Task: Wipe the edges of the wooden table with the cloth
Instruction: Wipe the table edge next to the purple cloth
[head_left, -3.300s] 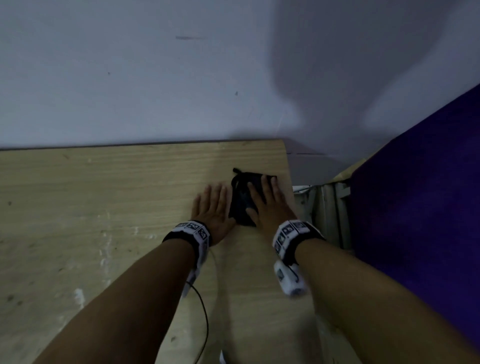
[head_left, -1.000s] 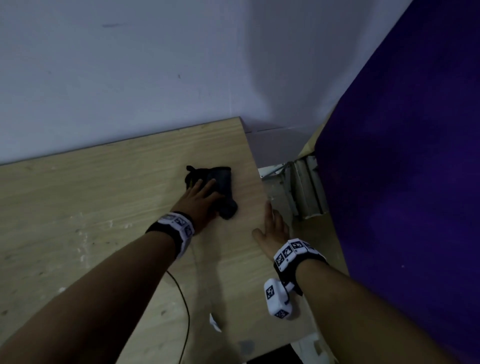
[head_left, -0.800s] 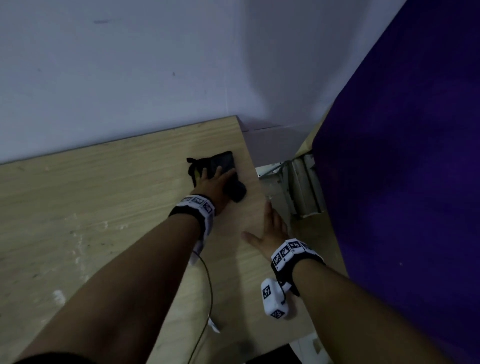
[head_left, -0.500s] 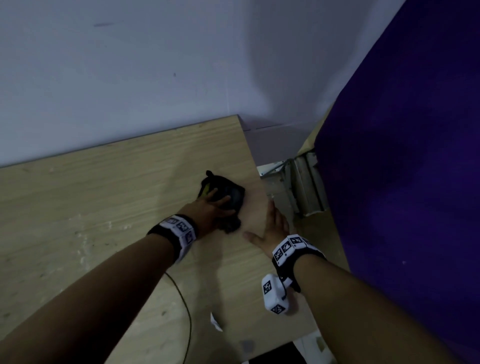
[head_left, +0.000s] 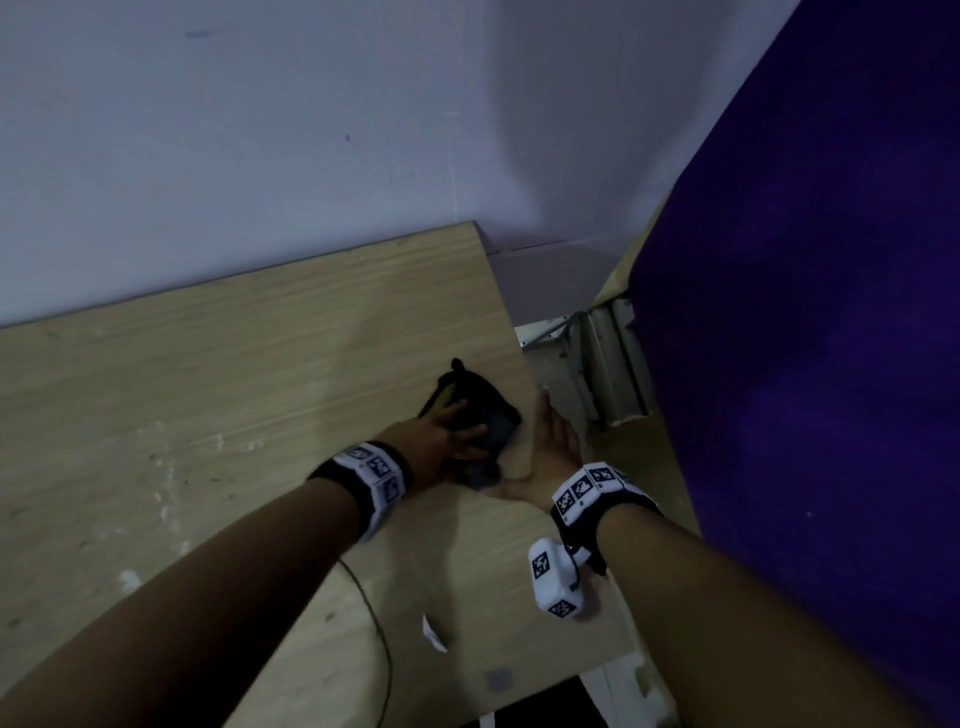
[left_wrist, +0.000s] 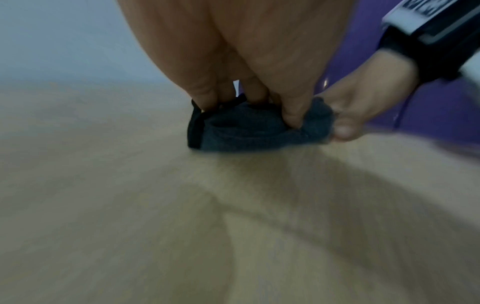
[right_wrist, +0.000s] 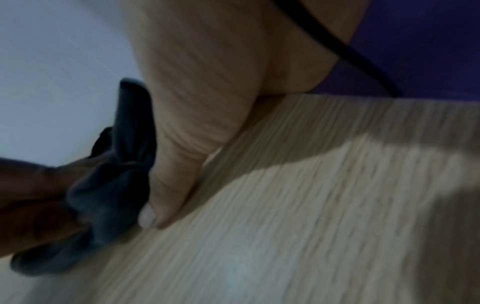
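The dark cloth (head_left: 475, 415) lies bunched on the wooden table (head_left: 208, 405), close to the right edge of the tabletop and nearer to its far right corner than to the near one. The left hand (head_left: 441, 441) lies on top of the cloth, and its fingers (left_wrist: 293, 111) are bent into the fabric and grip it. The right hand (head_left: 550, 452) rests along the right edge, fingers straight and together, and its thumb (right_wrist: 168, 197) touches the cloth. A white wall (head_left: 260, 130) stands behind the table, and a purple surface (head_left: 805, 312) is at the right.
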